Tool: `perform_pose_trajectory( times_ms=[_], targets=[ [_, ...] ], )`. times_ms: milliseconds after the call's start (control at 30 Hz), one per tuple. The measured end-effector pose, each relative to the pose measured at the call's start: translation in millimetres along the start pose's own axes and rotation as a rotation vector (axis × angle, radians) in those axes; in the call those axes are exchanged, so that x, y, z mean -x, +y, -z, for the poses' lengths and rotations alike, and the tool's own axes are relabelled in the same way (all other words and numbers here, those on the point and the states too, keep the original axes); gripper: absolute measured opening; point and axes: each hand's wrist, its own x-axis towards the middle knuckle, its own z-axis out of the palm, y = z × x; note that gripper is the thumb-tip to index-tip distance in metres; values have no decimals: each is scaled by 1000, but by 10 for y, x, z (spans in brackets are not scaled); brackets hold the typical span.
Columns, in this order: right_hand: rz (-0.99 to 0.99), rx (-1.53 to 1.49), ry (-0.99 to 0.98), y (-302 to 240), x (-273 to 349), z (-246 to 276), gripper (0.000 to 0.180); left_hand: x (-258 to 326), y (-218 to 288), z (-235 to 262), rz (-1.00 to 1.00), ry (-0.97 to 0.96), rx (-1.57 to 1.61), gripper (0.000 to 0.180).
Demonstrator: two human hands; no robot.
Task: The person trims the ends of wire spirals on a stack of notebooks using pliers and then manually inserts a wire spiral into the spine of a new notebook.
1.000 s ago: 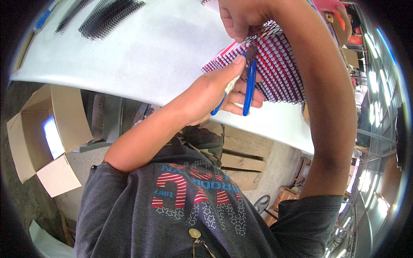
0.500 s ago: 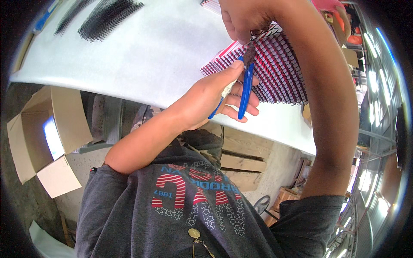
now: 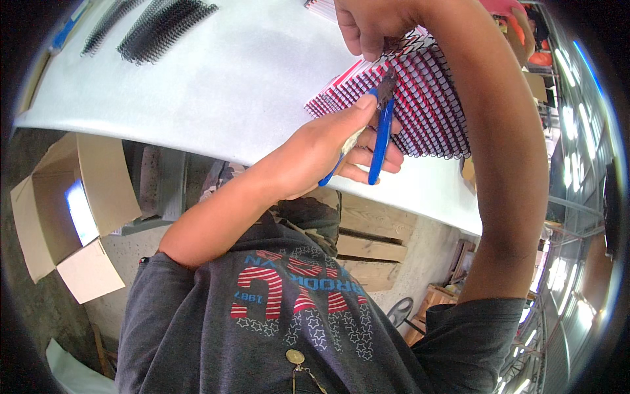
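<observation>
Beside blue-handled pliers (image 3: 378, 134), red-covered wire-bound notebooks (image 3: 420, 98)

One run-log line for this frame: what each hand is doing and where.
left hand: grips blue-handled pliers | right hand: pinches black wire binding coil | red spiral-bound booklets on white table

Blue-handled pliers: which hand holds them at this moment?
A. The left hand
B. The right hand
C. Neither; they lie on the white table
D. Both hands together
A. The left hand is wrapped around the blue-handled pliers, whose tip points at the stack of spiral-bound booklets, while the right hand pinches the wire binding at the stack's top.
</observation>
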Motion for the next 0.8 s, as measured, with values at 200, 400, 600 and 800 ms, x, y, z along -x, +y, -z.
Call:
perform_pose_trajectory(
  times_ms=[200,400,600,800],
  targets=[
    [98,-49,-41,43,39,58,19,-27,73,60,4,-7,-8,68],
    [-156,44,54,-51,165,72,28,32,59,-14,19,-63,-82,70],
    [-163,-16,-61,-63,386,217,33,-77,81,-57,9,-14,24,69],
    [-148,9,14,11,403,148,35,-9,88,22,-52,-90,37,59]
  ],
)
